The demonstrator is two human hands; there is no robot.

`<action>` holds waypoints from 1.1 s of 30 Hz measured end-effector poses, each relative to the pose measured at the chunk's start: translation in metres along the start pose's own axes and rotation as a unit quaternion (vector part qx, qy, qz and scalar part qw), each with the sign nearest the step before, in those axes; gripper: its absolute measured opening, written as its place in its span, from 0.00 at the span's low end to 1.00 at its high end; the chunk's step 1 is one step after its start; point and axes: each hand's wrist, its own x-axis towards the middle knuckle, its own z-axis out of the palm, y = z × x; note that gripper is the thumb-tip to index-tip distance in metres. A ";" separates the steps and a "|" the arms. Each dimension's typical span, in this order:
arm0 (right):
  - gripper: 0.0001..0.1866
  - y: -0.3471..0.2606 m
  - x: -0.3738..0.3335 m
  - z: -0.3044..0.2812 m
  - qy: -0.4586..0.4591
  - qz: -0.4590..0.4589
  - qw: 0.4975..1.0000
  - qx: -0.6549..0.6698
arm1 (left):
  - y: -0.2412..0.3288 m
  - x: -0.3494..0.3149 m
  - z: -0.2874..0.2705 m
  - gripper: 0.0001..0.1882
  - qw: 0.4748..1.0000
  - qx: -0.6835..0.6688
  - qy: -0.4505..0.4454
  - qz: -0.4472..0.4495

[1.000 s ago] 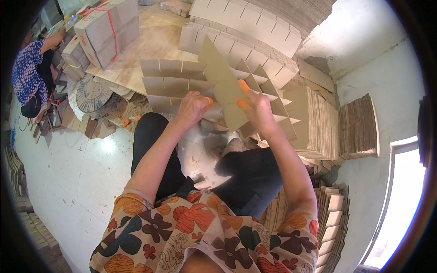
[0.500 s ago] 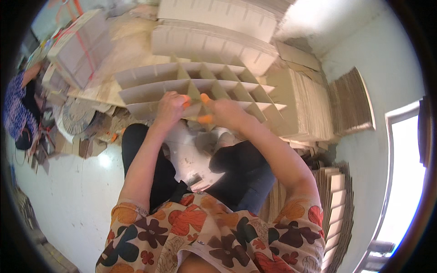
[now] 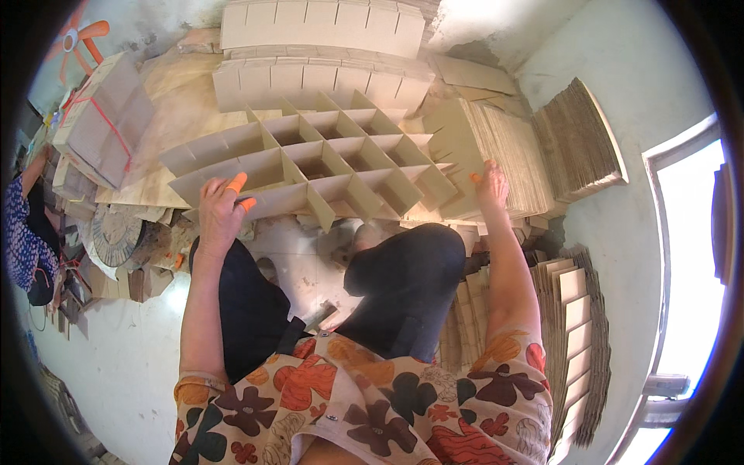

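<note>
Left hand [image 3: 221, 206] at near-left strips of card grid [image 3: 316, 155], right hand [image 3: 491, 187] at near side of sheet stack [image 3: 459, 143], orange finger covers [image 3: 236, 183] on both, slotted stacks [image 3: 322, 77] behind grid

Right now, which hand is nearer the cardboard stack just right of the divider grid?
Right: the right hand is at that cardboard stack; the left hand is well to its left, by the divider grid.
</note>
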 end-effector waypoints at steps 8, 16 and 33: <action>0.13 -0.067 0.021 -0.079 0.308 0.029 0.934 0.181 | -0.018 -0.009 -0.014 0.24 0.999 -0.015 0.046 0.000; 0.23 -0.246 -0.026 -0.177 0.004 -0.258 0.871 0.418 | -0.034 -0.014 0.001 0.10 0.996 -0.082 0.024 0.030; 0.20 -0.351 -0.054 -0.118 -0.162 -0.380 0.842 0.346 | -0.036 -0.014 0.008 0.09 0.995 -0.100 0.008 -0.002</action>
